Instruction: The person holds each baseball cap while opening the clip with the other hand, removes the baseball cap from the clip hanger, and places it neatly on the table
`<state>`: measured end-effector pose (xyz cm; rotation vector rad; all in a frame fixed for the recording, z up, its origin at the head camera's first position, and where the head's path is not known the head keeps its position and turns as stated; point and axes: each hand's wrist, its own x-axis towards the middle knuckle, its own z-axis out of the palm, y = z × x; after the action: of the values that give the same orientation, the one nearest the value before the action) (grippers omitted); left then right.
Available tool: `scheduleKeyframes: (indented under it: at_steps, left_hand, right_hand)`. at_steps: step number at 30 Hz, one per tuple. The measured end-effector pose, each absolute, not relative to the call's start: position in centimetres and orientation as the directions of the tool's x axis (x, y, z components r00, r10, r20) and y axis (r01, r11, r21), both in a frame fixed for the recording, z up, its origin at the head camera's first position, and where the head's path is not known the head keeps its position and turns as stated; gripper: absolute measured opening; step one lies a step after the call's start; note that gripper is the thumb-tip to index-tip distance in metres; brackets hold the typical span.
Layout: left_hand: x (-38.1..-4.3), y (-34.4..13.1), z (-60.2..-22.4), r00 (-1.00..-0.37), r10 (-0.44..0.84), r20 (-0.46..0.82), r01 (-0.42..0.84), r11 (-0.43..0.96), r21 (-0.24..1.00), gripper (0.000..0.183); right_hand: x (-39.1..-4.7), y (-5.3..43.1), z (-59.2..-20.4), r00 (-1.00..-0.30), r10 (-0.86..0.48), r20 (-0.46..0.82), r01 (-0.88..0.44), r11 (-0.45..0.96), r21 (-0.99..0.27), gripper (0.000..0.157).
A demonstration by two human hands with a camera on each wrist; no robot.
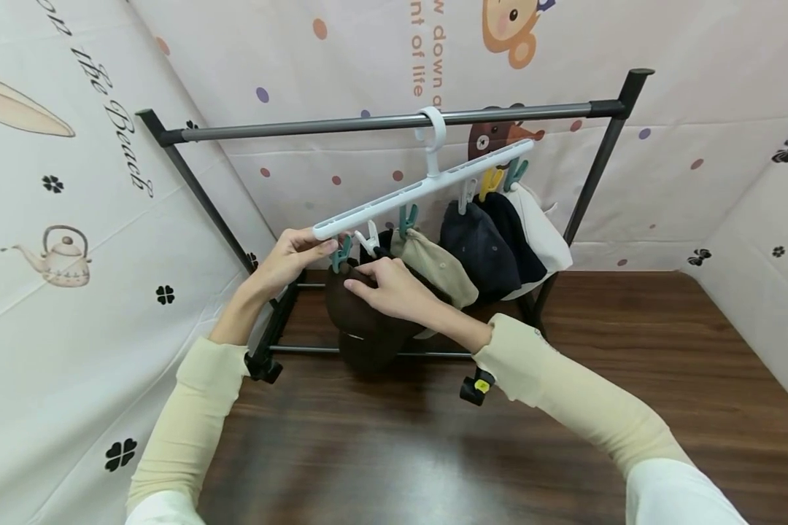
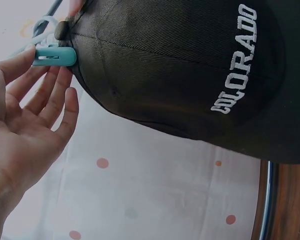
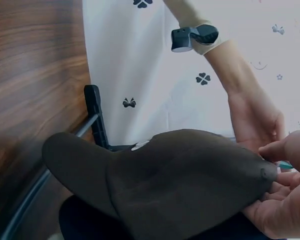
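A dark brown baseball cap (image 1: 348,302) with white COLORADO lettering in the left wrist view hangs at the left end of a white clip hanger (image 1: 394,200). My left hand (image 1: 282,262) pinches a teal clothespin (image 2: 55,56) at the cap's top edge, thumb on one side and fingers on the other. My right hand (image 1: 397,292) holds the cap near that clip; in the right wrist view its thumb and fingers grip the cap's edge. Beside them a white clothespin (image 1: 369,239) hangs on the hanger, with a dark cap partly hidden behind.
The hanger hooks over a dark metal rail (image 1: 269,130). To the right hang a beige cap (image 1: 440,270), a navy cap (image 1: 476,248) and a white cap (image 1: 541,230). Rack legs (image 1: 597,171) stand at both sides on a wood floor (image 1: 394,452); printed cloth walls surround it.
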<state>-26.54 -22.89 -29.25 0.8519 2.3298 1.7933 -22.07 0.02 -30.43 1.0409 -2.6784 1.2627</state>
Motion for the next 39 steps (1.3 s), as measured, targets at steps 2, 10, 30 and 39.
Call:
scheduleKeyframes:
  at_steps: [2, 10, 30, 39]
  left_hand:
    - [-26.5, -22.8, -29.3, -0.843, 0.464, 0.274, 0.378, 0.147, 0.914, 0.03]
    - [-26.6, -22.8, -29.5, -0.83, 0.453, 0.325, 0.41, 0.101, 0.907, 0.026]
    - [-26.7, -23.2, -30.1, -0.849, 0.404, 0.34, 0.434, 0.166, 0.886, 0.035]
    - [-26.8, -23.2, -30.7, -0.866, 0.36, 0.348, 0.445, 0.231, 0.865, 0.045]
  right_hand:
    - [-22.4, -0.3, -30.7, -0.783, -0.557, 0.277, -0.563, 0.448, -0.694, 0.035]
    - [-22.4, -0.4, -31.1, -0.778, -0.561, 0.282, -0.566, 0.432, -0.702, 0.029]
    - [-20.6, 4.9, -32.6, -0.748, -0.641, 0.171, -0.532, 0.426, -0.732, 0.03]
    - [-20.3, 9.4, -33.3, -0.719, -0.683, 0.128, -0.545, 0.439, -0.714, 0.029]
